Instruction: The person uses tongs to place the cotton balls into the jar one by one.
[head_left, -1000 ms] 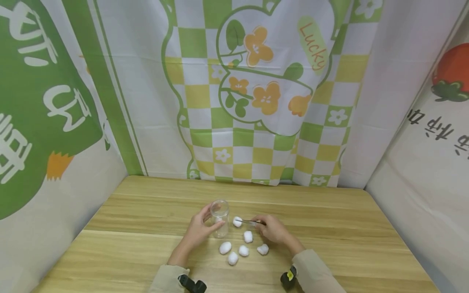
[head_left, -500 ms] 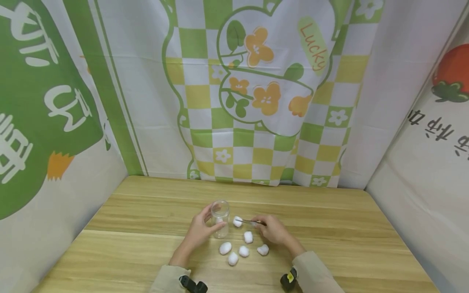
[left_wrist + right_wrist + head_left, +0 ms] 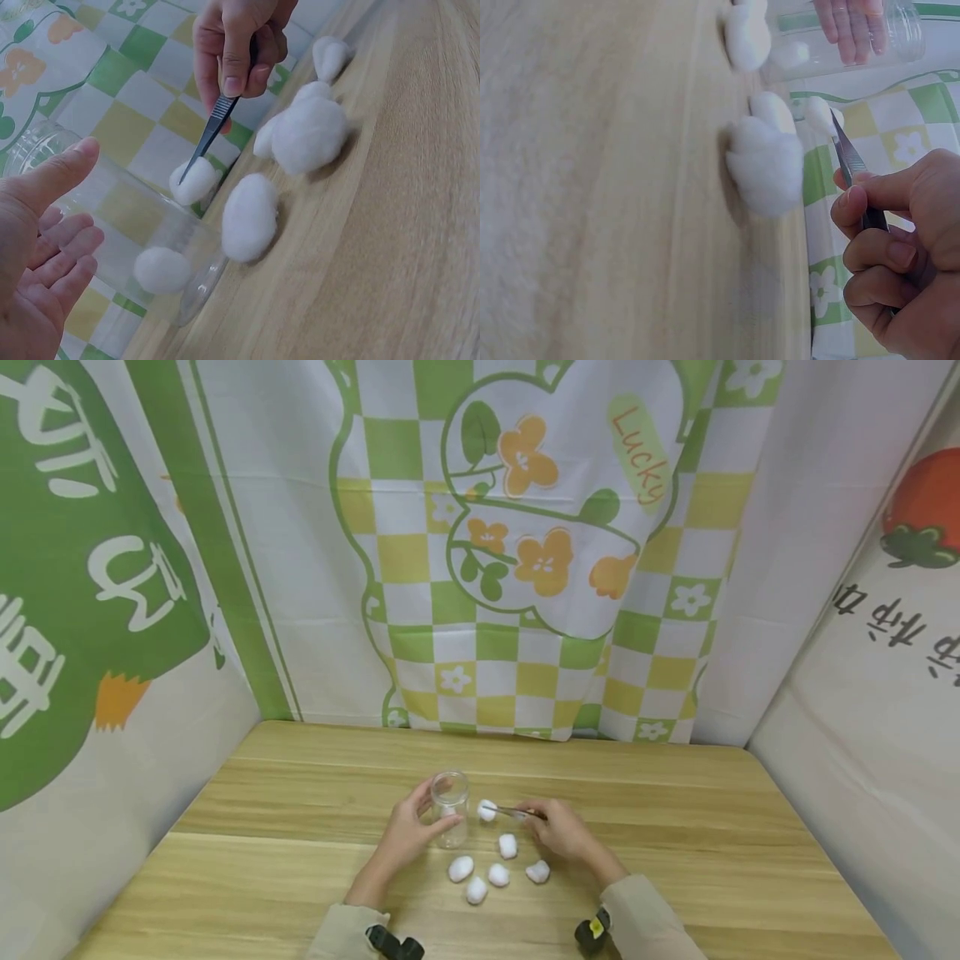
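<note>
My left hand [image 3: 411, 827] holds a clear plastic jar [image 3: 451, 835] upright, its thumb on the near side and its fingers on the far side. The jar has no lid on, and one cotton ball [image 3: 161, 270] shows low inside it. To the right, my right hand [image 3: 558, 828] grips black and silver tweezers [image 3: 217, 116] between thumb and fingers. Their tips pinch a cotton ball [image 3: 487, 811] beside the jar, a little off the tabletop in the left wrist view.
Several loose cotton balls lie on the wooden table [image 3: 300, 810] in front of the jar; the nearest to the tweezers is a squarish cotton ball [image 3: 507, 846]. A patterned curtain [image 3: 495, 677] hangs behind the table's far edge, with printed cloth at both sides.
The tweezers and the cotton ball in their tips have risen very slightly. My left hand and the jar stay in place.
</note>
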The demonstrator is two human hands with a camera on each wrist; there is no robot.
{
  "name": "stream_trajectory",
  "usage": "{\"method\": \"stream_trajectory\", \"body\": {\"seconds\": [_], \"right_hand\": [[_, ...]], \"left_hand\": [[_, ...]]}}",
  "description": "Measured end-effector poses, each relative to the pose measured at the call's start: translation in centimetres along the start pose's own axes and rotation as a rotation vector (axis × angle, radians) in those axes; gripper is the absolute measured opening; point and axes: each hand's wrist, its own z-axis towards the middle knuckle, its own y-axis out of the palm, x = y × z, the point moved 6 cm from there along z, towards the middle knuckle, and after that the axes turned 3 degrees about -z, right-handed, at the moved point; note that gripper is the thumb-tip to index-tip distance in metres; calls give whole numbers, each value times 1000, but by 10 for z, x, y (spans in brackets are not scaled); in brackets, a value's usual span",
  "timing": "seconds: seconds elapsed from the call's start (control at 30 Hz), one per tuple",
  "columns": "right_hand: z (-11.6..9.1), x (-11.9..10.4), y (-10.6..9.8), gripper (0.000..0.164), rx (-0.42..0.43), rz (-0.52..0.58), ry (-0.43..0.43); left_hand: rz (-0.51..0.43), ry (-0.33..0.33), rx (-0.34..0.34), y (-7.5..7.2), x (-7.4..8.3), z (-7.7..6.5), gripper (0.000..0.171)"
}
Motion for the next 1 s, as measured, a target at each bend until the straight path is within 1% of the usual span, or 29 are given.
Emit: {"method": "stream_trajectory", "body": {"seconds": [0.27, 0.43, 0.57, 0.6, 0.83, 0.9, 1.0], "right_hand": [[-2, -4, -6, 28, -7, 24, 23], [-2, -6, -9, 27, 11, 10, 0], [-2, -7, -12, 27, 14, 33, -4], [-2, -7, -13, 27, 14, 39, -3], [-2, -11, -19, 25, 29, 26, -34], [-3, -13, -20, 25, 29, 32, -36], [-4, -14, -22, 25, 25, 40, -36]], "left_hand": [[17, 1, -4, 0, -3, 0, 67], [10, -4, -3, 0, -2, 1, 67], [12, -6, 0, 0, -2, 1, 66], [23, 3, 0, 0, -2, 1, 66], [28, -4, 10, 0, -4, 2, 67], [32, 4, 11, 0, -3, 2, 67], [26, -1, 8, 0, -3, 2, 67]]}}
